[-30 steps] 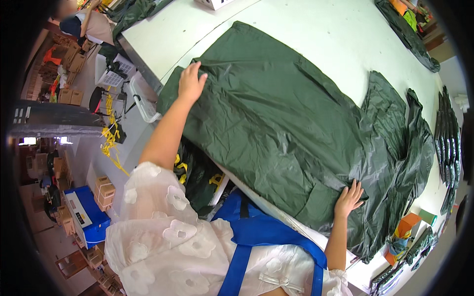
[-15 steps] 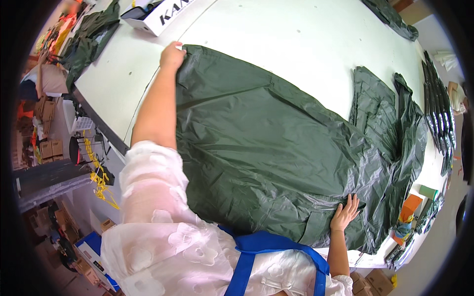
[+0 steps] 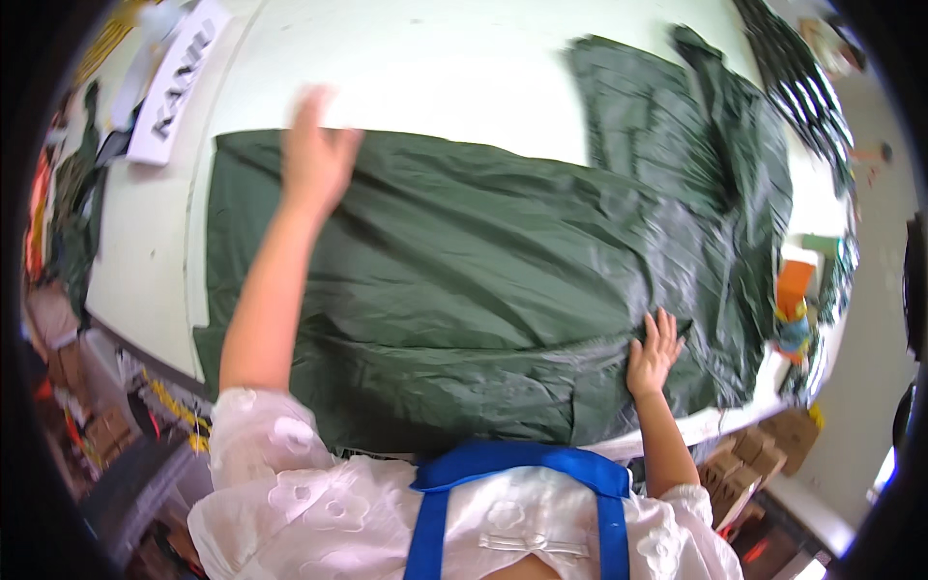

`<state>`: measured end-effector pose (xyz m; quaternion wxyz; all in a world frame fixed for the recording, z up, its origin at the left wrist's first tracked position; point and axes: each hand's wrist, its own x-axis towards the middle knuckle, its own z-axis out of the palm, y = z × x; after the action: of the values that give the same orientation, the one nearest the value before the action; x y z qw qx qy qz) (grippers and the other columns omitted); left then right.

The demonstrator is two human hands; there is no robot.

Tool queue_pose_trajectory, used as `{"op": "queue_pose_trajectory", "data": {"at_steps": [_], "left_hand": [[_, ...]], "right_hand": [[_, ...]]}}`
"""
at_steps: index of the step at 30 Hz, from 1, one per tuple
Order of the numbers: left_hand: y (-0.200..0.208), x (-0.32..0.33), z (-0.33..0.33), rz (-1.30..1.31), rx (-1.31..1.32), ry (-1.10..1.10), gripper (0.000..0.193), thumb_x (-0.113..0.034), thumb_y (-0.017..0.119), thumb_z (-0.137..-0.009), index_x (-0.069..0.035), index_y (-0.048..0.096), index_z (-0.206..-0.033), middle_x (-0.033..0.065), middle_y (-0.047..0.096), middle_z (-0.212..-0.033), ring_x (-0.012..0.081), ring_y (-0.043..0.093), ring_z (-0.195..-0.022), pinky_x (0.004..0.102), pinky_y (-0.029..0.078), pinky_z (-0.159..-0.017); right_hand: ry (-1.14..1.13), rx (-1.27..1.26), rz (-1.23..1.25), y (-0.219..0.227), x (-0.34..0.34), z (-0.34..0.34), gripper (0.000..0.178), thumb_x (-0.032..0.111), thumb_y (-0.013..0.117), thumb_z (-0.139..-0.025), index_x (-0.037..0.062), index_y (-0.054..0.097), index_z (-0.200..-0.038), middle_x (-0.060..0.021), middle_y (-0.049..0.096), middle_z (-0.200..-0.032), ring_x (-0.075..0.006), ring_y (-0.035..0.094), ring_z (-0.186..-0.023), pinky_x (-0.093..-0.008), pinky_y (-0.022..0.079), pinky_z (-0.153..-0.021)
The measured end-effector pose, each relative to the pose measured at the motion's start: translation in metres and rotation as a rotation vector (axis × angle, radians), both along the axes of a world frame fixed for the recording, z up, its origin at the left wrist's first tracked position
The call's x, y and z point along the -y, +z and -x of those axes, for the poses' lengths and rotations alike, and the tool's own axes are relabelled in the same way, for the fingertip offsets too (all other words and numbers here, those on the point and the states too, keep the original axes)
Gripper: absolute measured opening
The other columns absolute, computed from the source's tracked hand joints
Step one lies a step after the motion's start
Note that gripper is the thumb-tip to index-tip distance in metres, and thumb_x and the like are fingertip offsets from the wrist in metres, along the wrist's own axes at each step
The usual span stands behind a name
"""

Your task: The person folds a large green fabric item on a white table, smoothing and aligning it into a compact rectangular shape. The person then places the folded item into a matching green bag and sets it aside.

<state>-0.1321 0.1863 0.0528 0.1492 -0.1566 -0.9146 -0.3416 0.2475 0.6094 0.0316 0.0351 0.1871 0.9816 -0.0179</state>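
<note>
Vs 0.5 s ago: L hand [image 3: 317, 164] off corner of dk green garment [image 3: 454, 251], now blurred at its far edge, ~10 o'clock, fingers wide; can't tell if touching. R hand [image 3: 654, 356] still flat on it, ~4 o'clock, gripping nothing. Garment: centre to 2 o'clock on white table [image 3: 145, 232]. White box [image 3: 179, 82], further out at 10: lg dk lettering.

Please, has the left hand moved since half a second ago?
Yes, to the right: the left hand is now farther from the white box; earlier it was near that box, at the corner of the green garment.
</note>
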Motion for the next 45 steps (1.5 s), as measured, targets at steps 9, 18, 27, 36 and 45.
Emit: {"op": "queue_pose_trajectory", "data": {"at_steps": [9, 18, 27, 36, 45], "left_hand": [[-0.038, -0.119, -0.082, 0.73, 0.14, -0.426, 0.06, -0.048, 0.052, -0.091, -0.033, 0.033, -0.145, 0.0029, 0.019, -0.157, 0.0297, 0.015, -0.144, 0.0522, 0.009, -0.116], [0.027, -0.338, -0.16, 0.231, 0.154, -0.879, 0.062, -0.025, 0.07, -0.079, -0.001, 0.047, -0.131, 0.0179, 0.047, -0.136, 0.0336, 0.044, -0.127, 0.0418, 0.036, -0.107], [-0.05, -0.491, -0.18, 0.212, -0.015, -0.818, 0.059, -0.036, 0.062, -0.086, -0.008, 0.045, -0.136, 0.011, 0.035, -0.148, 0.0273, 0.03, -0.138, 0.042, 0.024, -0.114], [-0.046, -0.493, -0.178, 0.247, -0.04, -0.821, 0.055, -0.04, 0.063, -0.085, -0.024, 0.049, -0.135, 0.011, 0.027, -0.152, 0.0297, 0.024, -0.141, 0.0495, 0.018, -0.115], [-0.038, -0.493, -0.182, 0.322, 0.022, -0.814, 0.054, -0.045, 0.054, -0.087, -0.031, 0.046, -0.139, 0.0152, 0.023, -0.154, 0.0334, 0.021, -0.142, 0.0516, 0.007, -0.116]], "right_hand": [[0.096, 0.167, 0.361, 0.057, -0.082, 0.026, 0.026, 0.031, 0.053, -0.093, 0.0099, 0.067, -0.096, -0.0103, 0.068, -0.092, -0.0275, 0.062, -0.09, -0.0469, 0.036, -0.097], [-0.185, -0.511, -0.008, 0.032, -0.387, 0.267, 0.068, 0.047, 0.064, -0.083, 0.0046, 0.047, -0.133, -0.0227, 0.054, -0.128, -0.0377, 0.052, -0.118, -0.0408, 0.041, -0.1], [-0.249, -0.304, 0.861, 0.024, -0.44, 0.316, 0.038, 0.032, 0.066, -0.079, 0.0055, 0.067, -0.106, -0.0101, 0.066, -0.104, -0.0177, 0.059, -0.09, -0.0302, 0.044, -0.078], [-0.283, -0.441, 0.741, 0.04, -0.429, 0.333, 0.055, 0.039, 0.067, -0.083, -0.0017, 0.059, -0.119, -0.0153, 0.061, -0.122, -0.0293, 0.056, -0.115, -0.0415, 0.043, -0.098], [0.486, -0.717, 1.086, 0.17, -0.243, 0.25, 0.027, 0.023, 0.06, -0.089, 0.011, 0.06, -0.113, -0.0094, 0.058, -0.12, -0.0277, 0.055, -0.113, -0.0445, 0.043, -0.097]]}}
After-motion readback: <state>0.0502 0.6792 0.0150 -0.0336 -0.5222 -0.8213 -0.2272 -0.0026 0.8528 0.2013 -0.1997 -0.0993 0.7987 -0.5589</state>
